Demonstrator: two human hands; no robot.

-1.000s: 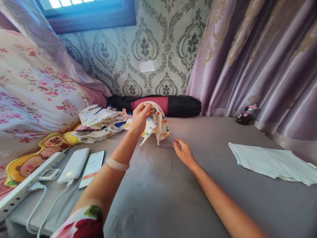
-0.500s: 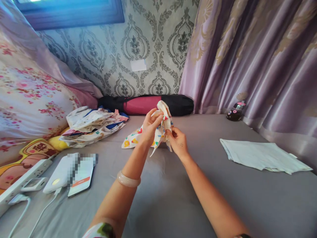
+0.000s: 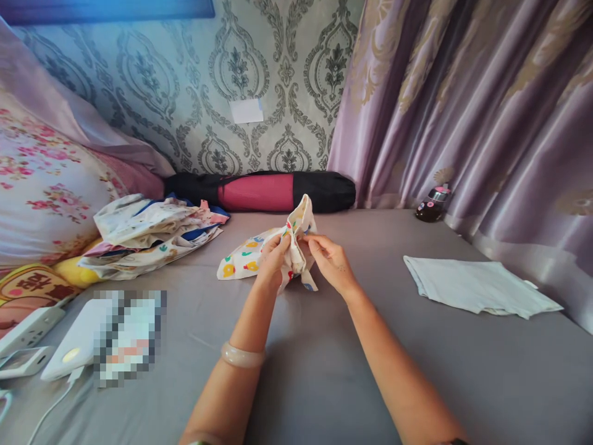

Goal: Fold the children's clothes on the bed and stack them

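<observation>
A white cloth garment (image 3: pixel 252 252) with a colourful print lies partly on the grey sheet, its right part lifted and bunched between my hands. My left hand (image 3: pixel 273 256) pinches the fabric from the left side. At the right side, my right hand (image 3: pixel 331 259) has thumb and fingers closed on the opposite edge. A fold of the cloth stands up above both hands. Which part of the garment this is, I cannot tell.
Folded pale cloth (image 3: pixel 482 287) lies to the right, a dark bottle (image 3: pixel 433 204) behind it. A heap of clothes (image 3: pixel 152 232) sits at the left, near a power bank (image 3: pixel 78 340) and power strip (image 3: pixel 32 330). A black-and-pink rolled bag (image 3: pixel 259 191) lies along the wall.
My left hand has moved down from the top of the raised cloth to its left side. My right hand stays at the right edge. The view has shifted slightly right and down.
</observation>
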